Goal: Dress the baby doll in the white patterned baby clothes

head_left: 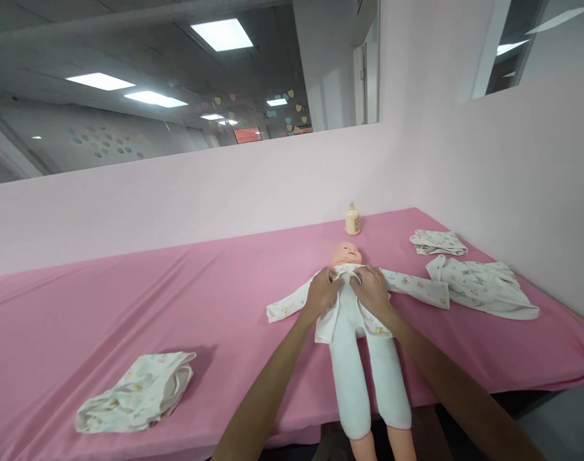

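A baby doll (pixel 348 253) lies on its back on the pink table (pixel 177 301), head away from me, legs in white trousers (pixel 364 378) hanging over the near edge. It wears a white patterned jacket (pixel 417 288) with sleeves spread to both sides. My left hand (pixel 322 291) pinches the jacket's left front edge at the doll's chest. My right hand (pixel 371 289) pinches the right front edge near the collar. Both hands are closed on the fabric, close together.
A small cream bottle (pixel 353 219) stands behind the doll's head by the pink wall. Folded and loose patterned garments (pixel 479 285) lie at the right; another folded one (pixel 438 242) sits behind them. A crumpled garment (pixel 138 390) lies near the left front edge.
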`<state>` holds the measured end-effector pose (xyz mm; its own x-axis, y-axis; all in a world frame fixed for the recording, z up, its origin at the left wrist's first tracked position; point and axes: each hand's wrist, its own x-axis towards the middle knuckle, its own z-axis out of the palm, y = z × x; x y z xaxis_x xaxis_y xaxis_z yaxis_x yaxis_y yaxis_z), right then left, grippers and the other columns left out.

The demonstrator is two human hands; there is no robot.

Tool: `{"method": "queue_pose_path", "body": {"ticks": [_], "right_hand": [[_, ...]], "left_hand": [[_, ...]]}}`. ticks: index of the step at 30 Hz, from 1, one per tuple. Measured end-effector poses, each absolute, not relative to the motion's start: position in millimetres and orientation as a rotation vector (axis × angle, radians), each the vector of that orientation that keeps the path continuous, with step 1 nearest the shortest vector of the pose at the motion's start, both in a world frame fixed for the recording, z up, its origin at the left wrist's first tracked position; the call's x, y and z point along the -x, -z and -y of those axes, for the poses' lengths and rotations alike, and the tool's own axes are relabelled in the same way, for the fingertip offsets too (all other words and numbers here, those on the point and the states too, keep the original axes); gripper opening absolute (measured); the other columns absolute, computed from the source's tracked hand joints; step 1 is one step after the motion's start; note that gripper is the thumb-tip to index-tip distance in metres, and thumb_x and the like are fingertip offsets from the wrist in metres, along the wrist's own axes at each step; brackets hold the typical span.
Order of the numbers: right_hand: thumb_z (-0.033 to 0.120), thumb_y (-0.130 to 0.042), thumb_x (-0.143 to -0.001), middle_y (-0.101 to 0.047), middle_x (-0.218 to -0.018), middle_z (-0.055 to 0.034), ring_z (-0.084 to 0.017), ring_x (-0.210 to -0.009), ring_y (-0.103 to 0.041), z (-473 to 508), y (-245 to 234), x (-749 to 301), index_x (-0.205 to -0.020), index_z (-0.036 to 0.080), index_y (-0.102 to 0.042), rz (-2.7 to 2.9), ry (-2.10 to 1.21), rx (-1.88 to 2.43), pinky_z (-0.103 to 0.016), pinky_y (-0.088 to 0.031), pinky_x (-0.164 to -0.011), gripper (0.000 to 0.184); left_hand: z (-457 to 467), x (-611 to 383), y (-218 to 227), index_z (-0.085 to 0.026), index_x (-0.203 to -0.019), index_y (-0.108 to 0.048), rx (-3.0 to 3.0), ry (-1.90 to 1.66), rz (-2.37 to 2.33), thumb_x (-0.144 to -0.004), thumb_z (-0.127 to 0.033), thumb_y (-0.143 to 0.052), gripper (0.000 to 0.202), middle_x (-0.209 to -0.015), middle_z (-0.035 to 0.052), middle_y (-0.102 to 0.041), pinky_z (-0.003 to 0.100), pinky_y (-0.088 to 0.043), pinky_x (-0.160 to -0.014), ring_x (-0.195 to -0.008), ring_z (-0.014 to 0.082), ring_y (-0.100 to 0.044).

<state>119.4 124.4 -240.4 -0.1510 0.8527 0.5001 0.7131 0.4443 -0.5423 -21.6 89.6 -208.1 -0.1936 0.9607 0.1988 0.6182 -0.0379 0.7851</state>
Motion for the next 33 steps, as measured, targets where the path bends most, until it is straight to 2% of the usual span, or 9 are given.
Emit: {"method": "queue_pose_path", "body": {"ticks": [2, 7, 14, 17, 20, 22, 26, 28, 33], "right_hand": [[0.017, -0.049, -0.083, -0.067, -0.088, -0.0068, -0.022, -0.088, -0.056, -121, 237, -121, -0.081, 0.018, -0.063, 1.93, -0.245, 1.324, -0.031, -0.036, -0.079, 0.013], [0.015, -0.047, -0.084, -0.065, -0.077, -0.0038, -0.018, -0.076, -0.055, -112, 227, -121, -0.071, 0.019, -0.057, 1.903, -0.283, 1.303, -0.027, -0.031, -0.068, 0.016], [0.023, -0.048, -0.08, -0.059, -0.064, 0.0004, -0.015, -0.061, -0.049, -104, 216, -124, -0.066, 0.02, -0.053, 1.764, -0.645, 1.258, -0.025, -0.029, -0.06, 0.015], [0.024, -0.047, -0.078, -0.063, -0.07, -0.0005, -0.016, -0.066, -0.054, -102, 213, -125, -0.071, 0.019, -0.057, 1.678, -0.891, 1.155, -0.025, -0.035, -0.062, 0.012], [0.022, -0.046, -0.075, -0.067, -0.084, -0.0029, -0.017, -0.075, -0.058, -104, 214, -128, -0.082, 0.018, -0.061, 1.622, -1.024, 1.083, -0.026, -0.04, -0.066, 0.017], [0.019, -0.045, -0.073, -0.067, -0.084, -0.0026, -0.017, -0.074, -0.058, -105, 218, -132, -0.084, 0.018, -0.061, 1.672, -0.978, 1.09, -0.026, -0.04, -0.065, 0.019], [0.017, -0.042, -0.071, -0.055, -0.062, 0.0017, -0.014, -0.058, -0.045, -104, 223, -144, -0.065, 0.02, -0.05, 1.9, -0.758, 1.136, -0.025, -0.029, -0.054, 0.011], [0.018, -0.042, -0.072, -0.048, -0.056, 0.0028, -0.013, -0.054, -0.04, -100, 223, -147, -0.059, 0.02, -0.044, 1.932, -0.7, 1.176, -0.026, -0.025, -0.051, 0.014], [0.025, -0.042, -0.08, -0.05, -0.057, 0.0025, -0.014, -0.056, -0.042, -91, 217, -144, -0.061, 0.02, -0.047, 1.809, -0.687, 1.182, -0.026, -0.029, -0.054, 0.02]], "left_hand": [[-78, 20, 210, -0.017, -0.089, -0.06, -1.806, -1.042, -2.001, -0.081, -0.022, -0.051, 0.013, -0.087, 0.004, -0.065, 0.028, -0.037, -0.069, -0.08, 0.0178, -0.056], [-71, 12, 219, -0.019, -0.072, -0.053, -1.912, -1.056, -2.107, -0.084, -0.015, -0.043, 0.016, -0.08, 0.0036, -0.063, 0.027, -0.034, -0.064, -0.074, 0.0171, -0.055], [-65, 9, 221, -0.019, -0.083, -0.06, -1.98, -1.32, -2.098, -0.09, -0.021, -0.043, 0.019, -0.085, 0.0039, -0.066, 0.029, -0.04, -0.069, -0.078, 0.0178, -0.059], [-63, 8, 222, -0.018, -0.087, -0.063, -2.054, -1.329, -2.113, -0.091, -0.02, -0.045, 0.018, -0.089, 0.0051, -0.069, 0.03, -0.042, -0.072, -0.081, 0.0188, -0.061], [-63, 9, 223, -0.018, -0.101, -0.063, -2.043, -1.353, -2.107, -0.091, -0.019, -0.045, 0.021, -0.098, 0.0065, -0.071, 0.031, -0.044, -0.075, -0.088, 0.0201, -0.063], [-64, 10, 223, -0.018, -0.107, -0.063, -2.006, -1.356, -2.09, -0.092, -0.019, -0.044, 0.024, -0.102, 0.0069, -0.071, 0.031, -0.044, -0.078, -0.091, 0.0205, -0.064], [-65, 12, 224, -0.018, -0.105, -0.064, -2.037, -1.294, -2.044, -0.093, -0.021, -0.043, 0.025, -0.106, 0.008, -0.071, 0.032, -0.045, -0.082, -0.094, 0.0214, -0.064], [-65, 12, 226, -0.019, -0.105, -0.064, -2.072, -1.259, -2.045, -0.093, -0.021, -0.043, 0.025, -0.105, 0.0073, -0.071, 0.032, -0.045, -0.081, -0.094, 0.0209, -0.064], [-64, 8, 230, -0.019, -0.105, -0.065, -2.226, -1.155, -1.98, -0.094, -0.021, -0.042, 0.025, -0.1, 0.0077, -0.071, 0.031, -0.042, -0.078, -0.091, 0.0212, -0.063]]}}
